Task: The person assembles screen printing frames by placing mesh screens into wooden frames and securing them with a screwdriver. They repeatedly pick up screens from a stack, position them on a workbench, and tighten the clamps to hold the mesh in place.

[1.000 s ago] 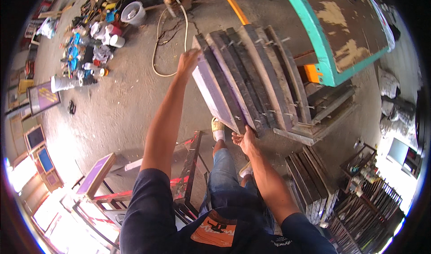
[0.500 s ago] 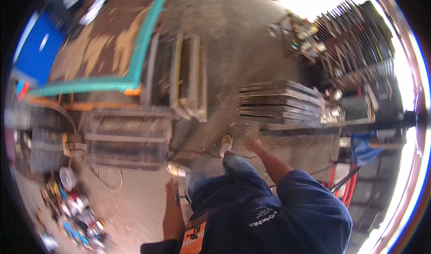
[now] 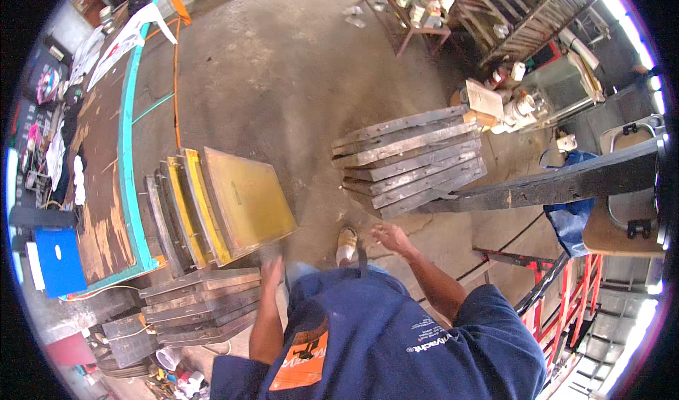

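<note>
My right hand point(image 3: 391, 237) hangs in the air with its fingers apart and nothing in it. It is nearest to the front of a stack of grey, flat wooden frames point(image 3: 414, 161) on the floor. My left hand point(image 3: 271, 267) hangs low at my left side, its fingers smeared by motion. Just past it, several framed screens lean side by side, the nearest with a yellowish panel point(image 3: 247, 200). More flat frames point(image 3: 201, 304) are piled below them, left of my left forearm.
A worn brown table point(image 3: 99, 195) with a turquoise edge runs along the left. A dark beam point(image 3: 552, 181) juts in from the right above a blue bag point(image 3: 566, 227). Red metal framing point(image 3: 569, 308) is at lower right. A small table with jars point(image 3: 417, 18) stands far ahead.
The view has swung, so the leaning screens and turquoise-edged table appear farther left. I am closer to the leaning screens. Both hands stay low, apart from the frames.
</note>
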The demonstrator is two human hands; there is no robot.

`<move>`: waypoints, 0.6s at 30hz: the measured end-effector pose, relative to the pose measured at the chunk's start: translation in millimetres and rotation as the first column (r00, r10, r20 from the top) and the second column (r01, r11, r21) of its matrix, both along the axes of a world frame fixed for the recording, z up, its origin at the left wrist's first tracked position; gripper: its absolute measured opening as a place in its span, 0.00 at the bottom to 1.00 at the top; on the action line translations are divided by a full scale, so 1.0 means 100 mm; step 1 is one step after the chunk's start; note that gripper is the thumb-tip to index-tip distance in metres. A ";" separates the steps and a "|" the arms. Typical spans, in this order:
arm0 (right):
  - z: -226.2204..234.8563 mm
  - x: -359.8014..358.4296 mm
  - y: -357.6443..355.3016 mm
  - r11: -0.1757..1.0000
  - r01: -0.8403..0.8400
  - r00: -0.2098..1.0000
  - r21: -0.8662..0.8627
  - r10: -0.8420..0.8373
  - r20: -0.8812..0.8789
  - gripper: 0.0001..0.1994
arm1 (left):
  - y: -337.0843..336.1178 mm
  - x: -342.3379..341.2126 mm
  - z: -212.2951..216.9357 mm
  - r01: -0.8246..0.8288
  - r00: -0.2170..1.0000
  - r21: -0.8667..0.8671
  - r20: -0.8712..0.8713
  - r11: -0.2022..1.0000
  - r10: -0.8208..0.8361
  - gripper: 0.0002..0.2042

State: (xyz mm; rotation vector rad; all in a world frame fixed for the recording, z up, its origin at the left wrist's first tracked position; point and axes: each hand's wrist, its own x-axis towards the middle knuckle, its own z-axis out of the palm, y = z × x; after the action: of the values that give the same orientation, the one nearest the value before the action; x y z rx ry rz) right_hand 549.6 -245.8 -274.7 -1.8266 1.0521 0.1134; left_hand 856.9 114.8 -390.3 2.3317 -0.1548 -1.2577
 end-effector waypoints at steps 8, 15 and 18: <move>0.72 -0.32 -0.63 0.821 0.559 0.810 0.112 -0.570 0.140 0.18 | -4.35 0.42 1.37 0.543 0.816 -0.428 0.473 0.723 -0.332 0.21; 1.11 0.01 -0.39 0.593 0.796 0.582 0.123 -0.805 0.113 0.17 | -6.70 -0.38 1.70 0.896 0.440 -0.213 0.548 0.391 -0.711 0.30; 1.23 0.43 -0.34 0.460 0.887 0.451 0.038 -0.881 0.146 0.16 | -7.05 -0.62 1.50 0.987 0.159 -0.049 0.387 0.152 -0.908 0.34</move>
State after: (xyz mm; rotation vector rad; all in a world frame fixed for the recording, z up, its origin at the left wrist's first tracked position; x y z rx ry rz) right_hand 592.2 -279.8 -152.0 -1.0591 1.7861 -0.6896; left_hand 794.8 -589.9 -240.6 1.9632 -2.1373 -1.1696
